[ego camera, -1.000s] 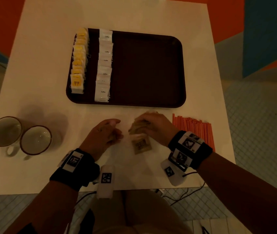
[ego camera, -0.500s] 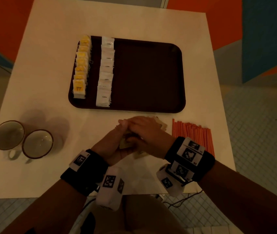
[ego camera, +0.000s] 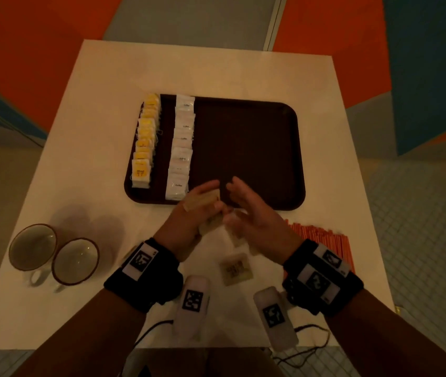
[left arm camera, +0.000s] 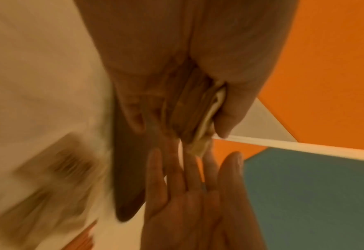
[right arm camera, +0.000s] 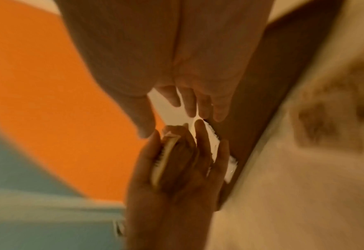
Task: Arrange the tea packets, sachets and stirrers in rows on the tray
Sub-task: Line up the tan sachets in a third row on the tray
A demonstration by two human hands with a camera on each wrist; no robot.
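A dark brown tray [ego camera: 257,148] holds a row of yellow tea packets [ego camera: 145,148] along its left side and a row of white sachets [ego camera: 181,148] beside it. Over the tray's front edge my left hand [ego camera: 202,198] grips a stack of brown sachets [ego camera: 205,200], which the left wrist view shows pinched between thumb and fingers [left arm camera: 200,111]. My right hand [ego camera: 239,197] is beside the stack with straight fingers and holds nothing. Two loose brown sachets [ego camera: 236,269] lie on the table below the hands. Orange stirrers [ego camera: 322,236] lie at the right, partly behind my right wrist.
Two empty cups [ego camera: 53,254] stand at the front left of the white table [ego camera: 94,104]. The tray's right two thirds is bare. The table's edges are close on all sides, with tiled floor beyond.
Both hands have risen from the table to the tray's front edge. The left hand now holds the brown stack alone, and the right hand has let go and spread its fingers.
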